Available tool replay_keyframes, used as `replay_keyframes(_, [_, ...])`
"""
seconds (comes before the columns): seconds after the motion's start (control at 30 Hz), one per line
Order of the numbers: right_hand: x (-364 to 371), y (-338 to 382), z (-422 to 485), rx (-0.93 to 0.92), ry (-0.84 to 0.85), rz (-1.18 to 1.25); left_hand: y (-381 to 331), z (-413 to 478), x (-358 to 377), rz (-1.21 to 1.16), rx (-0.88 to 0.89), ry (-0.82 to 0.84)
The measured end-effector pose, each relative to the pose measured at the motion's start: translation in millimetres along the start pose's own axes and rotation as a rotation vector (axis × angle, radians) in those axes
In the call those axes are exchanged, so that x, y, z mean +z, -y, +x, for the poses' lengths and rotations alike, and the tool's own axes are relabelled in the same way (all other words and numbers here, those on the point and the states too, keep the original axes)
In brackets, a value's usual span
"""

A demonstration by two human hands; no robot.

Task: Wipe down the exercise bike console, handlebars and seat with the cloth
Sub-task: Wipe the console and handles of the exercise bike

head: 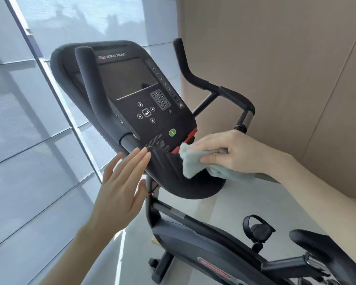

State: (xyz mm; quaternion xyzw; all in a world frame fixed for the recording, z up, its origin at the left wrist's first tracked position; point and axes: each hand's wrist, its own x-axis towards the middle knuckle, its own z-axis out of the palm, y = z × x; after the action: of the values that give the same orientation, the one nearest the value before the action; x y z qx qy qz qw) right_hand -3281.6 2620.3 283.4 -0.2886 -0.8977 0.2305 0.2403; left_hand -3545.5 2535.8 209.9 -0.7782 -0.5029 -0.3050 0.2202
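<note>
The black exercise bike console (132,93) tilts in the middle of the view, with a dark screen, keypad and green button. My right hand (230,151) presses a pale grey-green cloth (195,163) against the console's lower right edge, above the black curved tray (173,177). My left hand (121,182) is flat with fingers apart, its fingertips touching the tray's left edge. The left handlebar (90,85) rises in front of the console. The right handlebar (214,87) bends off to the right. The black seat (321,249) shows at the bottom right.
A window wall with translucent blinds (29,120) fills the left side. A beige panelled wall (286,58) stands close behind the bike on the right. The bike frame (203,243) and a pedal with strap (257,229) lie below, on a light floor.
</note>
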Motion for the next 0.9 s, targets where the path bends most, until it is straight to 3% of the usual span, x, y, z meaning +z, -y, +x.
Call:
replay_keyframes(0.1, [-6,3,35,-0.045,-0.024,0.092,-14,-2,-2,0.026,-0.040,0.004])
replay_keyframes(0.3, [23,-3,78,-0.071,0.196,0.083,-29,-9,-9,0.113,-0.105,0.034])
replay_keyframes(0.83, [-24,-42,18,-0.058,0.421,-0.240,-63,-9,2,0.177,-0.276,0.027])
replay_keyframes(0.9, [-29,-36,17,-0.080,0.332,-0.174,-65,-10,1,0.175,-0.285,0.035])
